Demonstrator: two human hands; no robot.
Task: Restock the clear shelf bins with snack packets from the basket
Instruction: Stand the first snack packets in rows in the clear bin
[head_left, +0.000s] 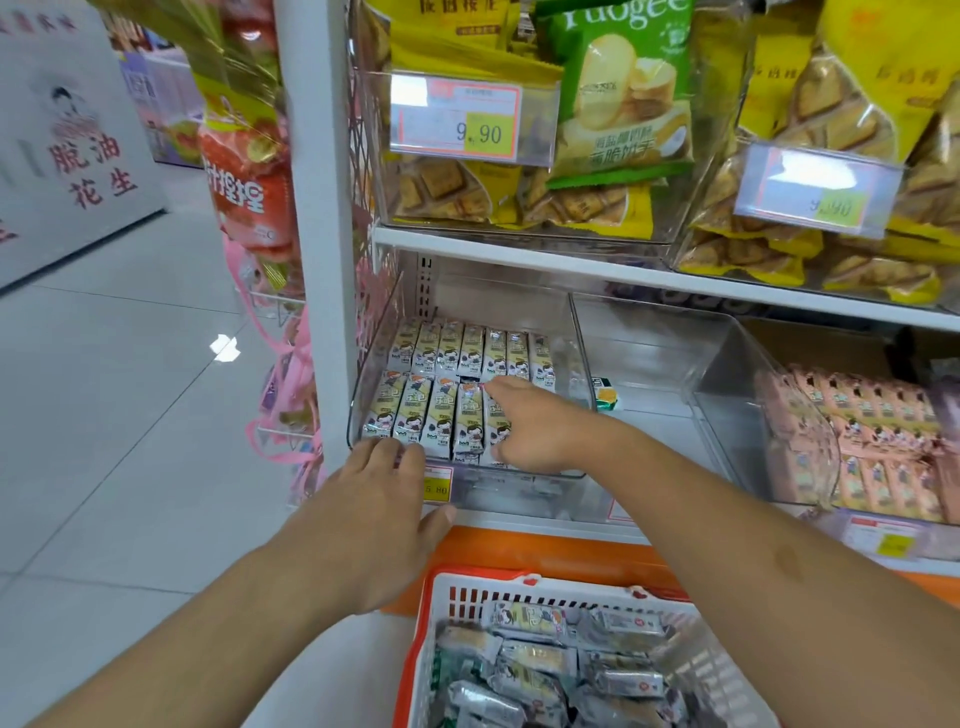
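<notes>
Nearest me, the basket (431, 613) is cut off by the bottom edge; the loose snack packets (545, 665) in it lie jumbled, pointing every way. My left hand (382, 512) rests fingers-first on the front lip of the clear bin (374, 364), fingers fairly straight, hiding part of a price label (439, 483). My right hand (535, 426) reaches into the bin over the shelved packets (441, 410); its fingertips are hidden, so I cannot tell whether it pinches one. Those packets stand in two rows, long axes running front to back.
</notes>
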